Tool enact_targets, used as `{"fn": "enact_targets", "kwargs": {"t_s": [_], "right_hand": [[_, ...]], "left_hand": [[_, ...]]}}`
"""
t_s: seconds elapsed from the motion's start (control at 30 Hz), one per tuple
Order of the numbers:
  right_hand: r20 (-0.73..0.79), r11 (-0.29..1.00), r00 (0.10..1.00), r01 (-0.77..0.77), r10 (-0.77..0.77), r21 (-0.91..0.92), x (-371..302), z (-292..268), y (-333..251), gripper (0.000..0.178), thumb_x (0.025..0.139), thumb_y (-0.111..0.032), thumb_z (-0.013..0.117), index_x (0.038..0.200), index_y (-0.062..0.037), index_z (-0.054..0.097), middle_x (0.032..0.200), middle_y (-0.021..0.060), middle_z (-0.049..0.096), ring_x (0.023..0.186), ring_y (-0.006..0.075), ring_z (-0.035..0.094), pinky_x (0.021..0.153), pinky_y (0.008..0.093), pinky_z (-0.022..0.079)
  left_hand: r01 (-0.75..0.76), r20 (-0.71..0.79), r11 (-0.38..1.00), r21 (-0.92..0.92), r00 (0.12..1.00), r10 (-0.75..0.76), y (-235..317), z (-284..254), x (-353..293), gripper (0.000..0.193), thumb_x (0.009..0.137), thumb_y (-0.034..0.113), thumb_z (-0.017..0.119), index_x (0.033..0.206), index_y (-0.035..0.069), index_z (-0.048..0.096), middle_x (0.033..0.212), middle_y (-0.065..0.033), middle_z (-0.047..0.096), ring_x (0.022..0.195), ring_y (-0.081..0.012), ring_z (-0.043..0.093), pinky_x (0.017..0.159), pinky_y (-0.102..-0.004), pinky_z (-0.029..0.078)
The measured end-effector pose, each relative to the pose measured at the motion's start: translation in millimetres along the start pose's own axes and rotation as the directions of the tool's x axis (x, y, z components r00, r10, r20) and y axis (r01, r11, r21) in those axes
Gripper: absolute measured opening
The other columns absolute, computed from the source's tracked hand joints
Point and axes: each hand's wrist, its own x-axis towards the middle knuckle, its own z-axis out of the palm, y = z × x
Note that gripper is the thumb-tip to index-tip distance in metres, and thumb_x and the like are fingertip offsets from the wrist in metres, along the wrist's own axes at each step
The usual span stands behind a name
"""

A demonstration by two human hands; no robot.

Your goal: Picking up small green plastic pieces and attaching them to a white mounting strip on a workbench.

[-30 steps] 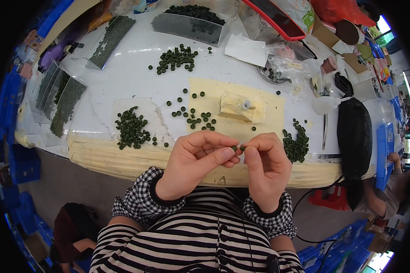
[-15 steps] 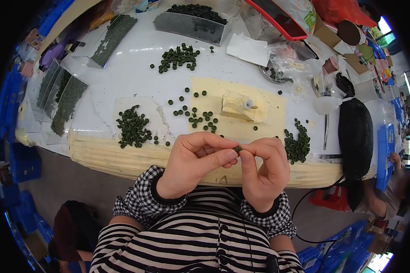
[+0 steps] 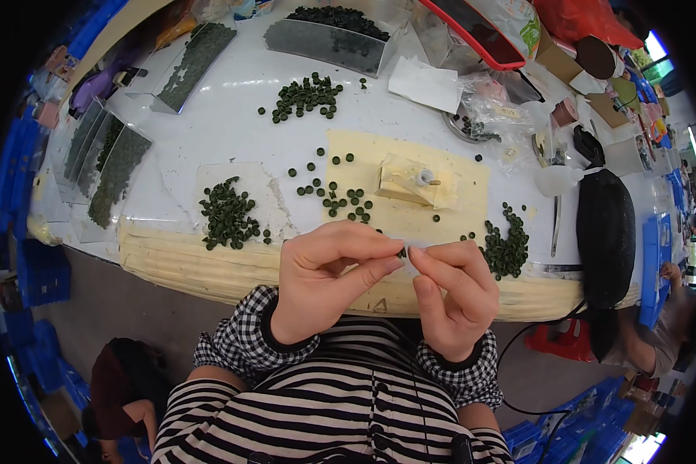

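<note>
My left hand (image 3: 317, 267) pinches a tiny dark green piece (image 3: 402, 253) between thumb and forefinger above the table's near edge. Close beside it, my right hand (image 3: 460, 286) has its forefinger stretched toward the piece, the thumb apart from it; I see nothing held there. Beyond my hands, several round dark green pieces (image 3: 333, 203) lie scattered, partly on a yellow sheet (image 3: 464, 215). On that sheet stands a wrapped yellowish block (image 3: 398, 182) with a small peg. Heaps of similar pieces lie to the left (image 3: 226, 216) and right (image 3: 506, 246).
Another heap (image 3: 307, 98) lies farther back, near a clear tray of dark pieces (image 3: 329, 46). More clear trays (image 3: 120, 174) stand at the left. White paper (image 3: 425, 83), a red-edged phone (image 3: 479, 35), tweezers (image 3: 556, 224) and a black bundle (image 3: 605, 240) occupy the right side.
My right fingertips have drawn slightly away from the left ones, and the right thumb has dropped from the forefinger. The green piece stays in my left pinch.
</note>
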Motion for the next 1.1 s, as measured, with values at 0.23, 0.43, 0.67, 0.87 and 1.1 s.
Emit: {"fn": "enact_targets", "kwargs": {"t_s": [0.23, 0.43, 0.67, 0.87, 1.1], "right_hand": [[0.006, 0.991, 0.995, -0.096, 0.096, 0.091, -5.3, 0.4, -2.4, 0.031, 0.077, 0.004, 0.071, 0.107, -0.0008, 0.072, 0.088, 0.0091, 0.065, 0.072, 0.0173, 0.057, 0.063, 0.0261, 0.045], [-0.002, 0.99, 0.995, -0.103, 0.104, 0.097, -6.6, -0.3, -2.8, 0.031, 0.077, 0.004, 0.071, 0.107, -0.0011, 0.072, 0.088, 0.0091, 0.065, 0.072, 0.0174, 0.057, 0.063, 0.0263, 0.045], [-0.021, 0.996, 0.998, -0.062, 0.064, 0.068, -8.6, -1.0, -2.0, 0.031, 0.076, 0.003, 0.073, 0.106, -0.0011, 0.073, 0.087, 0.0089, 0.065, 0.072, 0.0183, 0.058, 0.063, 0.0269, 0.045], [-0.021, 0.999, 0.999, -0.029, 0.03, 0.031, -8.1, -0.7, -2.8, 0.03, 0.075, 0.002, 0.074, 0.105, -0.0008, 0.073, 0.085, 0.0083, 0.065, 0.071, 0.0181, 0.058, 0.062, 0.0272, 0.045], [0.016, 0.999, 0.999, -0.034, 0.034, 0.038, -8.8, -3.2, -6.6, 0.031, 0.075, 0.003, 0.074, 0.105, 0.0001, 0.073, 0.085, 0.008, 0.065, 0.07, 0.0181, 0.057, 0.06, 0.0266, 0.045]], "left_hand": [[0.074, -0.11, 0.997, -0.022, 0.991, -0.076, 5.5, 9.4, -3.2, 0.022, 0.08, -0.012, 0.07, 0.101, -0.003, 0.07, 0.098, -0.0134, 0.068, 0.089, -0.016, 0.067, 0.078, -0.0245, 0.054], [-0.049, -0.024, 0.989, 0.136, 0.998, 0.052, 1.3, 4.0, -1.2, 0.022, 0.079, -0.012, 0.07, 0.099, -0.003, 0.071, 0.095, -0.0133, 0.069, 0.085, -0.0165, 0.067, 0.075, -0.025, 0.054], [-0.035, -0.006, 0.99, 0.135, 0.999, 0.036, 3.5, 5.2, -0.7, 0.022, 0.079, -0.011, 0.071, 0.099, -0.002, 0.071, 0.093, -0.0133, 0.069, 0.084, -0.0167, 0.067, 0.074, -0.0249, 0.053], [-0.034, 0.007, 0.988, 0.149, 0.999, 0.033, 2.6, 3.4, -1.4, 0.02, 0.08, -0.01, 0.071, 0.099, -0.002, 0.072, 0.093, -0.0137, 0.07, 0.084, -0.017, 0.067, 0.075, -0.0249, 0.053], [0.061, 0.033, 0.998, 0.018, 0.998, -0.062, 1.3, 1.8, -2.5, 0.018, 0.083, -0.009, 0.068, 0.099, -0.004, 0.071, 0.095, -0.0134, 0.069, 0.087, -0.0165, 0.067, 0.076, -0.0246, 0.053]]}}
